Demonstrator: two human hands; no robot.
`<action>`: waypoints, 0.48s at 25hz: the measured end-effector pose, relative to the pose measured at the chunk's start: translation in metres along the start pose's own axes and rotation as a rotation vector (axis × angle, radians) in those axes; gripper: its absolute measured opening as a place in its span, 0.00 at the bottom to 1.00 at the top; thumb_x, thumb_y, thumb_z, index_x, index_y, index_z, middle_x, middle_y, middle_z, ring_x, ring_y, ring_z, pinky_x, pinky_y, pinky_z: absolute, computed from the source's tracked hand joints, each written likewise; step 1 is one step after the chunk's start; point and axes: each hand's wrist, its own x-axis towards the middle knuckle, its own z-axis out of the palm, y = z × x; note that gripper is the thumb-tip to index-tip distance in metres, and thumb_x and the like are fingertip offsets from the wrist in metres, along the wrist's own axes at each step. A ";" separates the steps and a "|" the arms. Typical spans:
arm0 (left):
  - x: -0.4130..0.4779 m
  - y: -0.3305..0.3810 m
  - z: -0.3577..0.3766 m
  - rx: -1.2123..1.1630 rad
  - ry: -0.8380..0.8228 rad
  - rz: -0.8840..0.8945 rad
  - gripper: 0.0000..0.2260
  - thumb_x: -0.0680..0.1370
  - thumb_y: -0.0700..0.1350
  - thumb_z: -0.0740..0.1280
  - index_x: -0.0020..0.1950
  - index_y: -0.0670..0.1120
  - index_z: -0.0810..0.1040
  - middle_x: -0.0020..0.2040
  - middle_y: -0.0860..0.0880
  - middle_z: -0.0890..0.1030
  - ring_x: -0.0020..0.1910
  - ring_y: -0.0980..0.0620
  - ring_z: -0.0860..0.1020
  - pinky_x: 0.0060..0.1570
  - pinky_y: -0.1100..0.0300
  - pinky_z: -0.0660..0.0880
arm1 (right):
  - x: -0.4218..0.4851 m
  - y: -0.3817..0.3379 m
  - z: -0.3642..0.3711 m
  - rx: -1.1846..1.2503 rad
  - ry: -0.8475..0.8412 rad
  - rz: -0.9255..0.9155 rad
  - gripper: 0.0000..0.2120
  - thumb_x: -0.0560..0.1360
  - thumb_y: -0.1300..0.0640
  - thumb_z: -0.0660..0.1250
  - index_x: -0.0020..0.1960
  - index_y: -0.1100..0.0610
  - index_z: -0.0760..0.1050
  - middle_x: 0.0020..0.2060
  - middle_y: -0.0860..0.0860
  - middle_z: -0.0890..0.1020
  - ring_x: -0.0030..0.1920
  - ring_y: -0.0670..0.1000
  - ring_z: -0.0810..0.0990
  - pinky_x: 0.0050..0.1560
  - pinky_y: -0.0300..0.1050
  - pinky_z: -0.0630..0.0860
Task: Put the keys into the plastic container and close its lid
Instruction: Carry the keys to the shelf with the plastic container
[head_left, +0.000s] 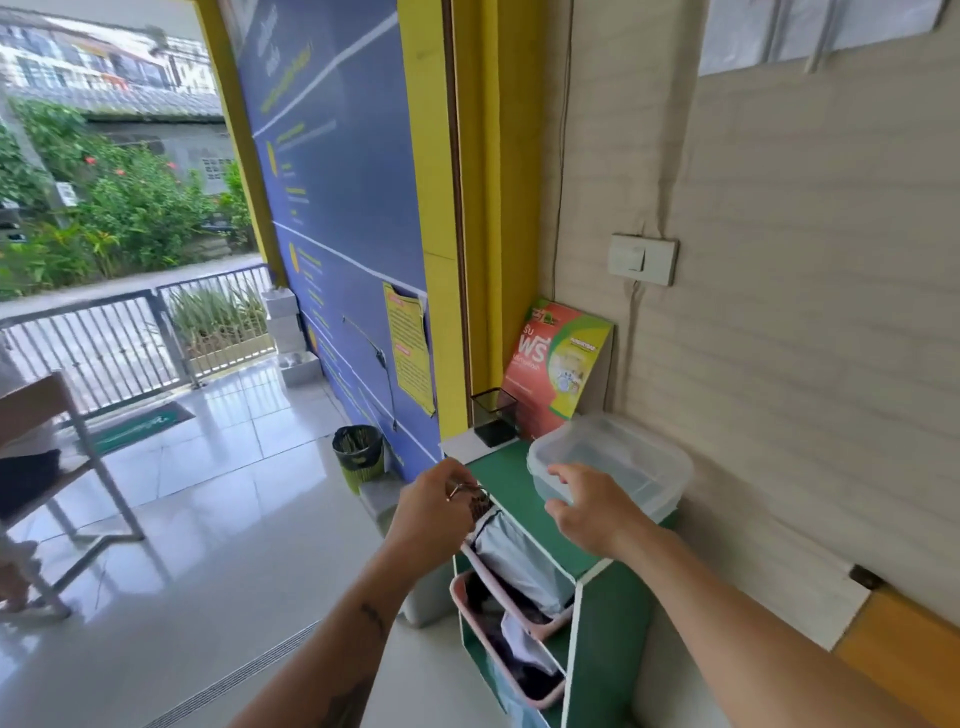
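Note:
A clear plastic container (618, 462) with its lid on sits on top of a green shelf unit (498, 478), against the wall. My right hand (592, 506) reaches to its front left edge, fingers spread and touching the rim. My left hand (431, 512) is held left of the shelf top, fingers pinched on a bunch of keys (470, 493) with a metal ring and a dark tag hanging from it.
A black mesh pen holder (494, 417) and a red and green leaflet stand (558, 366) stand behind the container. Pink bins (511, 639) fill the shelf below. A bin with a black bag (358, 452) stands on the tiled floor, a chair (57, 467) at left.

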 end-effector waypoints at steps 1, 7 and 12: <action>0.021 -0.002 0.006 0.000 -0.012 0.010 0.10 0.76 0.39 0.60 0.44 0.53 0.77 0.41 0.47 0.82 0.37 0.45 0.83 0.33 0.56 0.75 | 0.014 0.004 0.004 -0.021 0.004 0.014 0.27 0.77 0.52 0.60 0.76 0.54 0.64 0.73 0.54 0.69 0.72 0.54 0.67 0.72 0.50 0.64; 0.148 -0.026 0.052 0.004 -0.159 0.080 0.10 0.76 0.40 0.61 0.44 0.54 0.77 0.40 0.46 0.83 0.36 0.47 0.83 0.32 0.52 0.77 | 0.084 0.029 0.039 -0.169 0.054 0.129 0.27 0.78 0.54 0.58 0.77 0.54 0.61 0.74 0.53 0.67 0.72 0.56 0.64 0.72 0.53 0.63; 0.236 -0.055 0.084 0.071 -0.315 0.158 0.10 0.75 0.39 0.61 0.44 0.53 0.78 0.40 0.45 0.82 0.33 0.48 0.77 0.30 0.58 0.71 | 0.145 0.029 0.048 -0.269 0.108 0.266 0.26 0.77 0.52 0.58 0.75 0.55 0.63 0.71 0.54 0.69 0.70 0.58 0.66 0.68 0.55 0.66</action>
